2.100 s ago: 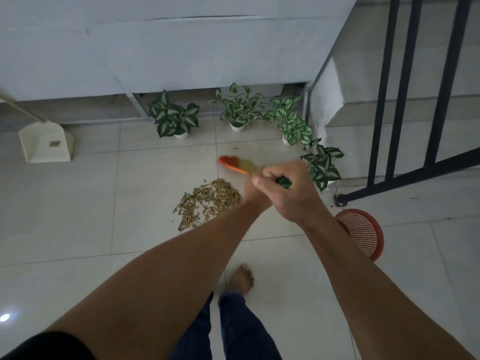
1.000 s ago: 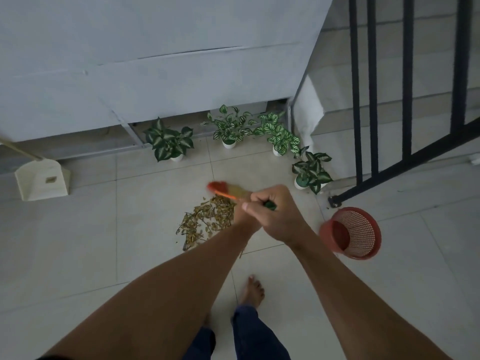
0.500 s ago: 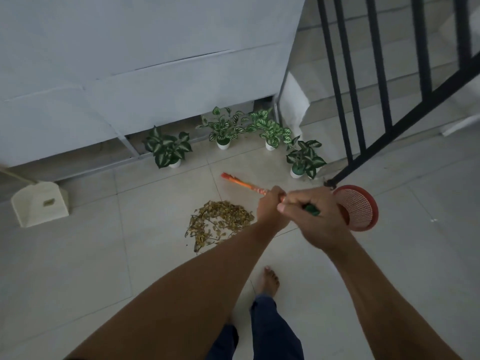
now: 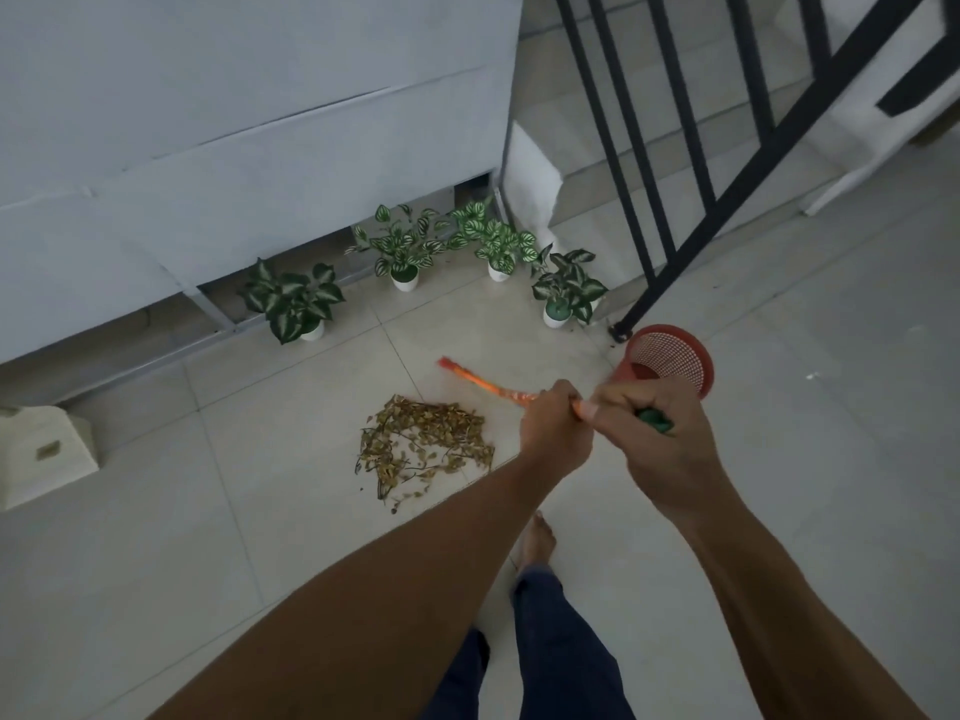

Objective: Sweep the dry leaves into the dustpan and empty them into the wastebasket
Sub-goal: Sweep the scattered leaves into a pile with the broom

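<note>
A heap of dry leaves (image 4: 426,441) lies on the tiled floor in the middle. Both hands grip an orange broom handle (image 4: 485,383) with a green end cap: my left hand (image 4: 556,426) is lower on the stick, my right hand (image 4: 652,433) is at the green top end. The handle points up and left beyond the leaves; no bristles are visible. A red mesh wastebasket (image 4: 670,358) stands just behind my right hand. A cream dustpan (image 4: 44,459) sits on the floor at the far left edge.
Several small potted plants (image 4: 397,249) line the wall base behind the leaves. A black stair railing (image 4: 670,210) rises at the right, its foot beside the wastebasket. My bare foot (image 4: 537,537) stands on the tiles below the leaves.
The view has swung right and tilted. My hands and the broom handle have shifted right, toward the wastebasket. The leaf heap looks gathered tighter and lies left of my hands.
</note>
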Tool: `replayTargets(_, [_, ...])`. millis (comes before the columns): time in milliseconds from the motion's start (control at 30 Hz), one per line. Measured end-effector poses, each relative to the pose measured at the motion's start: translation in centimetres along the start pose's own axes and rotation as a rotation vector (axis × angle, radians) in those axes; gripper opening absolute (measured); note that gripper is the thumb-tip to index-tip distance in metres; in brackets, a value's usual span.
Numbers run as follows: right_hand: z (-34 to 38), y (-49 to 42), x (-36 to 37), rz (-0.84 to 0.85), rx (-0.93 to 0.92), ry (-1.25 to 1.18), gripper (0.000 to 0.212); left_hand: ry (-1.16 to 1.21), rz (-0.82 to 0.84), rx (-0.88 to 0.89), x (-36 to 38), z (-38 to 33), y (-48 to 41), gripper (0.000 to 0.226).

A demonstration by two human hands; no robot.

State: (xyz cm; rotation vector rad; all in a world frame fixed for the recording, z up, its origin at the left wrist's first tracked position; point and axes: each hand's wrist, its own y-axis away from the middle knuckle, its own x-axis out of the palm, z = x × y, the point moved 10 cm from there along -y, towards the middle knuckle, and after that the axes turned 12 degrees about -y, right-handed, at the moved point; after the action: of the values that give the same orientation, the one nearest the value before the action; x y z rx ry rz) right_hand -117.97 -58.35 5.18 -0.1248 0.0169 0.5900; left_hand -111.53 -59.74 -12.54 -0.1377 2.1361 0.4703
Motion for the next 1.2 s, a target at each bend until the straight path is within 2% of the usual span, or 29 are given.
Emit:
replayTargets(100, [-0.6,1.7,-0.7,-0.145,0.055,-0.015,0.038,-0.013,0.146,0.012,2.1,0.0,0.0,0.015])
replayTargets(167, [-1.6,3.1,-0.2,-0.226,0.082,-0.047,0.048,-0.005,0.208,0.048,1.1,-0.6,2.1,0.031])
replayTargets(200, [-2.3,3.7,0.3,-0.257,0.107,-0.068,0.052,-0.037,0.185,0.090,-0.4,-1.4,4.3,0.043])
replayTargets(233, [-3.0,4.2,0.9,-0.273,0.133,-0.075,0.054,0.022,0.109,0.075,-3.1,-2.3,7.0,0.056])
replayTargets(267, [-3.5,4.7,1.5,-0.289,0.158,-0.101,0.053,0.159,-0.055,0.135,-6.8,-3.7,10.2,0.070])
replayTargets(300, [-3.8,5.0,1.8,-0.312,0.165,-0.116,0.049,0.208,-0.223,0.183,-10.1,-4.4,13.2,0.112])
replayTargets(333, [-4.0,5.1,1.8,-0.339,0.172,-0.124,0.044,0.156,-0.233,0.193,-10.7,-4.9,15.0,0.129])
replayTargets(367, [-3.9,5.2,1.7,-0.367,0.178,-0.135,0.040,0.132,-0.188,0.121,-10.2,-4.5,14.8,0.101])
replayTargets(400, [-3.7,5.2,1.3,-0.396,0.181,-0.155,0.037,0.044,-0.199,0.145,-9.4,-5.0,16.0,0.074])
replayTargets(433, [-3.3,5.3,0.8,-0.424,0.180,-0.175,0.035,0.122,-0.265,0.102,-9.0,-2.9,16.0,0.075])
replayTargets(467, [-2.8,5.3,0.1,-0.454,0.177,-0.193,0.035,0.048,-0.339,0.115,-9.7,-3.8,15.6,0.096])
replayTargets(500, [-2.1,5.3,-0.7,-0.475,0.166,-0.210,0.035,0.184,-0.188,-0.015,-7.8,-2.3,13.3,0.059])
replayTargets(533, [-1.4,5.4,-1.5,-0.496,0.151,-0.218,0.037,0.144,-0.093,0.047,-6.9,-3.5,11.5,0.050])
replayTargets(567, [-0.7,5.5,-2.4,-0.525,0.131,-0.211,0.040,0.061,0.021,0.071,-6.3,-4.1,9.7,0.023])
replayTargets(600, [0.1,5.6,-3.3,-0.557,0.114,-0.194,0.040,-0.051,0.104,0.058,-4.5,-4.0,7.0,0.008])
replayTargets(633, [0.7,5.8,-4.0,-0.593,0.095,-0.177,0.038,-0.122,0.212,0.064,-2.9,-4.1,5.3,0.012])
replayTargets(767, [1.7,6.9,-4.5,-0.676,0.072,-0.095,0.033,-0.140,0.262,0.164,0.6,-5.4,4.2,0.017])
replayTargets(933, [-2.3,10.0,-2.6,-0.757,0.211,-0.158,0.047,-0.185,0.353,0.151,5.6,-2.2,5.6,0.015])
replayTargets(1033, [-3.4,11.4,-1.9,-0.813,0.243,-0.212,0.044,-0.187,0.278,0.089,6.3,0.2,6.7,0.020])
replayTargets(1133, [-2.9,12.5,-2.7,-0.885,0.232,-0.280,0.039,-0.082,0.108,-0.051,4.3,0.8,7.9,0.014])
replayTargets(1200, [-2.1,13.4,-4.2,-0.951,0.221,-0.320,0.033,-0.115,0.013,-0.077,3.1,-0.6,9.0,0.012])
